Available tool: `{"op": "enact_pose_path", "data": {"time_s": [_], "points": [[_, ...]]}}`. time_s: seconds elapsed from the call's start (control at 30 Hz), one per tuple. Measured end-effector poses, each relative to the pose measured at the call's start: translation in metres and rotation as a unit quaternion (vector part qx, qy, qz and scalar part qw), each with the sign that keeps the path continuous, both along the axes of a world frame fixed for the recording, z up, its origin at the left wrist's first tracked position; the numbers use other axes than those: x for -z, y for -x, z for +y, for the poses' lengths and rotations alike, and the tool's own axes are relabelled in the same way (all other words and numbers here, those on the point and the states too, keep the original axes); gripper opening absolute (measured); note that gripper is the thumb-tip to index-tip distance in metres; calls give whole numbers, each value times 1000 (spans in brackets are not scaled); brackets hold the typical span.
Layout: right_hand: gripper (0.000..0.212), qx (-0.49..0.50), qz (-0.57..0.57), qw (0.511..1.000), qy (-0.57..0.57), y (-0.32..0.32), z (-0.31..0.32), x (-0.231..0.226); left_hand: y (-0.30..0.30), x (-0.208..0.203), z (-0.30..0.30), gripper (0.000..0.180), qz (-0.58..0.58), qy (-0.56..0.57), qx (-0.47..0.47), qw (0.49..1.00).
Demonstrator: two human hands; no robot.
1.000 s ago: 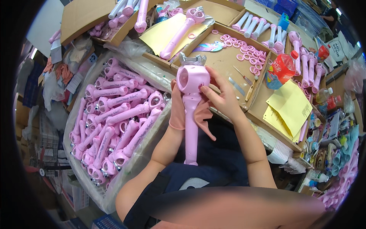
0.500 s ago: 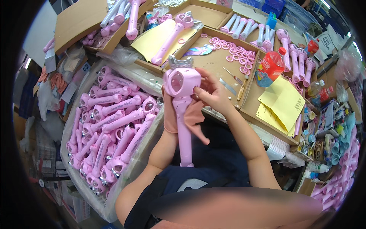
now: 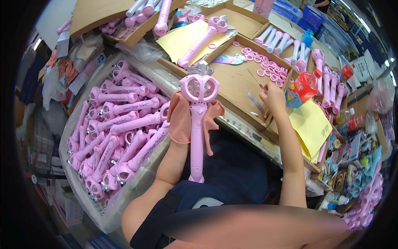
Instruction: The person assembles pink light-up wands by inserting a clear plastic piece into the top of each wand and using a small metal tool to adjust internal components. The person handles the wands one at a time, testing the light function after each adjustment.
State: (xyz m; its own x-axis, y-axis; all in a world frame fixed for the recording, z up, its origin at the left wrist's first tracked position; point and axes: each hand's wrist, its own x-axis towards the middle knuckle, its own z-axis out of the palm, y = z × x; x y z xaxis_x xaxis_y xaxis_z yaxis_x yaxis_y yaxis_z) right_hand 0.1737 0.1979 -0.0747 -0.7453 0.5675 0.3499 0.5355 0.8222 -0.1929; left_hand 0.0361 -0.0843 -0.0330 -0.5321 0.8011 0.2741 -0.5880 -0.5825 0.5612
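My left hand (image 3: 180, 118) wears a loose peach-coloured glove and grips a pink toy wand (image 3: 198, 137) from behind, below its head. The wand stands upright over my lap, with a round windowed head and a silver crown on top. My right hand (image 3: 273, 98) is bare and reaches into a shallow cardboard tray (image 3: 232, 95). Its fingers are closed around a thin stick-like tool (image 3: 255, 78), whose narrow end sticks out beyond them. Beside that hand lies a flat metal blade (image 3: 255, 102).
Several pink rings (image 3: 273, 70) and a winged, colourful cutout (image 3: 229, 59) lie in the tray. A lined crate (image 3: 68, 164) full of pink wands stands at left. Another wand (image 3: 199, 45) rests on yellow paper (image 3: 176, 41). A red-labelled bottle (image 3: 304, 88) stands right of the tray.
My right hand has left the wand's head and moved right into the tray, closing on the thin tool. The wand's head has turned to face me, still in my left hand.
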Motion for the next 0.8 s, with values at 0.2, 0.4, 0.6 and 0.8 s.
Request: {"op": "enact_pose_path", "data": {"time_s": [0.2,0.4,0.6,0.8], "points": [[24,-256,252,930,74,-36,-113,-73,-13,-5,5,27,-139,79,-44,986],[28,-289,251,924,-17,-47,-140,-99,-11,-2,2,52,-123,42,52,990],[27,-304,234,923,-11,-41,-146,-105,-11,-1,-1,68,-70,68,27,995],[22,-312,160,934,-63,-37,-146,-113,-15,-2,1,57,-56,122,0,991]]}}
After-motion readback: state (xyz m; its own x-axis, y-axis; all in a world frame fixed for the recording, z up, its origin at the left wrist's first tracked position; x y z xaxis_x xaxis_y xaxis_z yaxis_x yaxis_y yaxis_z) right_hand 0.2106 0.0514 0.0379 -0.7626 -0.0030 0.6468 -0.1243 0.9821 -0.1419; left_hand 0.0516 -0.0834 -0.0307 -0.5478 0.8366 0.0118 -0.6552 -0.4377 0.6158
